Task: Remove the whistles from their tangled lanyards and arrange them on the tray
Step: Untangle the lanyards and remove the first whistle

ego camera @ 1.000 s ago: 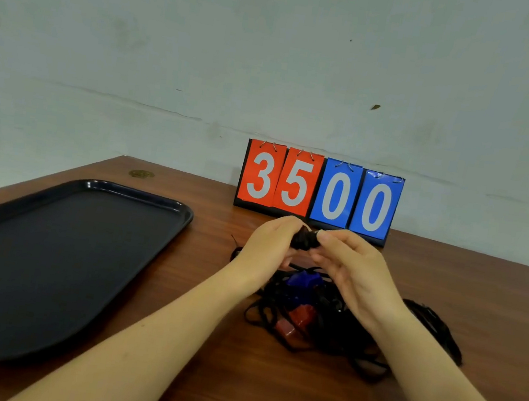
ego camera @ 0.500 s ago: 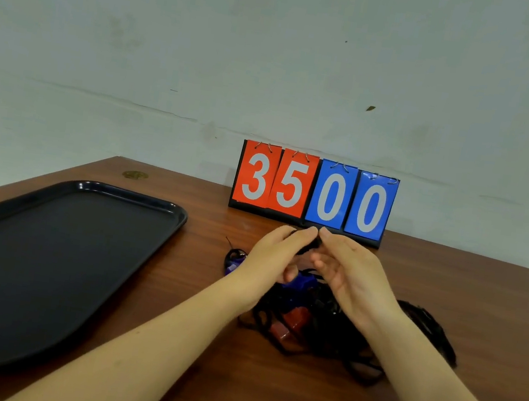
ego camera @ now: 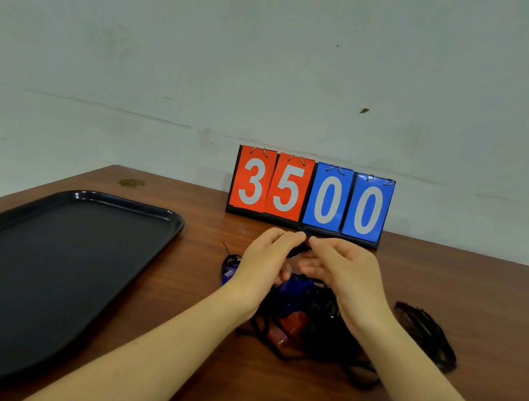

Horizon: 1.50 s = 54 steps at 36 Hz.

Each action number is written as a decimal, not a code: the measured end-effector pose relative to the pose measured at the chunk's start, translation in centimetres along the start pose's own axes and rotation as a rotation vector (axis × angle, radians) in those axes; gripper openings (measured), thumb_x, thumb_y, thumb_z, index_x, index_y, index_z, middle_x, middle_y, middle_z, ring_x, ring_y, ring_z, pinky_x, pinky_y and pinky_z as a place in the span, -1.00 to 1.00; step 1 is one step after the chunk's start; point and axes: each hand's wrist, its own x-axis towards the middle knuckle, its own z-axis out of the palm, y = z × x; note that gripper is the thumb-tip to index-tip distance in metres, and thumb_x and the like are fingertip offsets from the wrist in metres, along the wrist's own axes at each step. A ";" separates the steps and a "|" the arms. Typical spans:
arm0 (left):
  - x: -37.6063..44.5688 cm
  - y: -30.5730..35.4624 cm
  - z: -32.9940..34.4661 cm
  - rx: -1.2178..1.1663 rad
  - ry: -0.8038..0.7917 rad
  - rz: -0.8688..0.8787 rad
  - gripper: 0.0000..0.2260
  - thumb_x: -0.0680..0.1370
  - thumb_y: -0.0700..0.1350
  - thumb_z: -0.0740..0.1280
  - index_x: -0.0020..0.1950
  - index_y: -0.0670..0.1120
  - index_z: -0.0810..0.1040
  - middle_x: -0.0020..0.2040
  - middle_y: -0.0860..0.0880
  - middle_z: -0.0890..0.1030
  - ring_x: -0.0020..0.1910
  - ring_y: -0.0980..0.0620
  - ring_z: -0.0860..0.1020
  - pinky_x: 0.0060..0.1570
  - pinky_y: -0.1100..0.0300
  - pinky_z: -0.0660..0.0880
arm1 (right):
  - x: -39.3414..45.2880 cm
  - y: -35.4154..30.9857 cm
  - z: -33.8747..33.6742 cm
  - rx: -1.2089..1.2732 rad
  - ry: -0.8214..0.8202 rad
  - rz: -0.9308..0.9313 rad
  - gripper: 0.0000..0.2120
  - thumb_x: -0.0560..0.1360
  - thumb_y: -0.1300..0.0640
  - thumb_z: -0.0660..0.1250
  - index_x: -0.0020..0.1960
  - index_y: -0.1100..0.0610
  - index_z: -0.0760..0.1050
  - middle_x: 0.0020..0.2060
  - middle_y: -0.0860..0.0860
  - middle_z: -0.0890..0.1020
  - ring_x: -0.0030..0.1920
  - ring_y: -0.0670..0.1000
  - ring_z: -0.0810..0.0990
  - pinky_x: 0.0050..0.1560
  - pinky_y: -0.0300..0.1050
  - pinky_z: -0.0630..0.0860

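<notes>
A tangle of black lanyards (ego camera: 322,337) lies on the wooden table under my hands. In it I see a blue whistle (ego camera: 294,289), a red whistle (ego camera: 286,325) and another blue piece (ego camera: 229,272) at its left edge. My left hand (ego camera: 264,261) and my right hand (ego camera: 344,272) meet fingertip to fingertip above the pile, both pinching a small black piece (ego camera: 298,249) with lanyard cord hanging from it; what it is stays hidden. The black tray (ego camera: 43,264) lies to the left with nothing on it.
A flip scoreboard (ego camera: 311,195) reading 3500 stands at the back of the table against the pale wall. A loose bundle of black cord (ego camera: 424,331) lies right of the pile. The table's far left corner carries a small brass disc (ego camera: 132,183).
My hands stayed together over the pile. My fingers have closed tighter on the black piece, so less of it shows than one second ago.
</notes>
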 end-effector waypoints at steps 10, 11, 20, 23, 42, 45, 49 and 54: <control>0.2 -0.4 -0.2 0.145 0.008 0.103 -0.87 0.59 -0.04 0.28 -0.07 -0.07 0.54 -0.35 0.00 0.50 -0.43 0.16 0.42 -0.42 0.37 0.39 | 0.2 0.7 -0.1 -0.423 0.047 -0.163 -0.91 0.57 0.13 0.28 -0.08 0.00 0.52 -0.22 -0.07 0.64 -0.33 -0.17 0.63 -0.25 -0.32 0.55; 0.2 -0.3 -0.2 0.151 0.003 0.102 -0.87 0.59 -0.04 0.28 -0.08 -0.07 0.54 -0.37 0.00 0.48 -0.44 0.16 0.41 -0.42 0.36 0.38 | 0.2 0.7 -0.1 -0.441 0.050 -0.175 -0.91 0.58 0.12 0.27 -0.08 -0.01 0.51 -0.21 -0.08 0.63 -0.33 -0.18 0.63 -0.27 -0.34 0.54; -0.4 0.5 0.1 -0.099 -0.082 -0.012 -0.84 0.59 -0.01 0.22 -0.07 -0.07 0.49 -0.52 0.05 0.39 -0.51 0.12 0.30 -0.31 0.18 0.25 | 0.0 0.1 0.0 -0.219 -0.005 -0.167 -0.88 0.58 0.14 0.26 -0.06 0.10 0.56 -0.35 0.00 0.66 -0.37 -0.08 0.62 -0.26 -0.31 0.56; -0.4 0.5 0.3 -0.203 -0.147 -0.039 -0.78 0.60 0.04 0.24 0.06 -0.08 0.52 -0.48 0.04 0.40 -0.47 0.11 0.30 -0.36 0.22 0.21 | 0.0 -0.1 -0.1 -0.149 -0.001 -0.169 -0.89 0.57 0.17 0.28 -0.07 0.13 0.57 -0.36 0.04 0.65 -0.39 -0.07 0.61 -0.27 -0.32 0.56; -0.4 0.3 -0.1 -0.436 -0.263 -0.122 -0.68 0.57 0.11 0.24 -0.07 -0.17 0.50 -0.44 0.01 0.23 -0.51 0.14 0.24 -0.48 0.33 0.19 | -0.6 0.4 0.6 -0.005 0.053 -0.261 -0.87 0.54 0.20 0.32 -0.11 0.07 0.64 -0.38 0.00 0.64 -0.36 -0.07 0.58 -0.27 -0.31 0.53; -0.6 0.5 -0.1 -0.442 -0.281 -0.128 -0.67 0.49 0.13 0.28 -0.17 -0.15 0.46 -0.49 0.02 0.26 -0.53 0.13 0.24 -0.49 0.35 0.21 | -0.7 0.5 0.8 -0.021 0.078 -0.296 -0.87 0.54 0.19 0.32 -0.10 0.04 0.63 -0.37 -0.03 0.64 -0.35 -0.11 0.58 -0.29 -0.34 0.51; -0.6 0.3 -0.1 -0.453 -0.217 -0.151 -0.66 0.57 0.11 0.26 -0.20 -0.15 0.49 -0.45 0.01 0.18 -0.51 0.12 0.17 -0.50 0.33 0.19 | -1.0 0.7 1.0 -0.044 0.098 -0.312 -0.85 0.54 0.18 0.31 -0.13 -0.01 0.61 -0.36 -0.08 0.64 -0.32 -0.14 0.60 -0.28 -0.36 0.51; -0.7 0.0 0.2 -0.421 -0.166 -0.153 -0.59 0.60 0.13 0.22 -0.33 -0.11 0.46 -0.49 0.02 0.19 -0.54 0.12 0.16 -0.45 0.29 0.14 | -0.9 1.2 1.2 -0.051 0.101 -0.298 -0.83 0.55 0.17 0.31 -0.17 0.04 0.62 -0.36 -0.07 0.64 -0.30 -0.15 0.60 -0.25 -0.36 0.52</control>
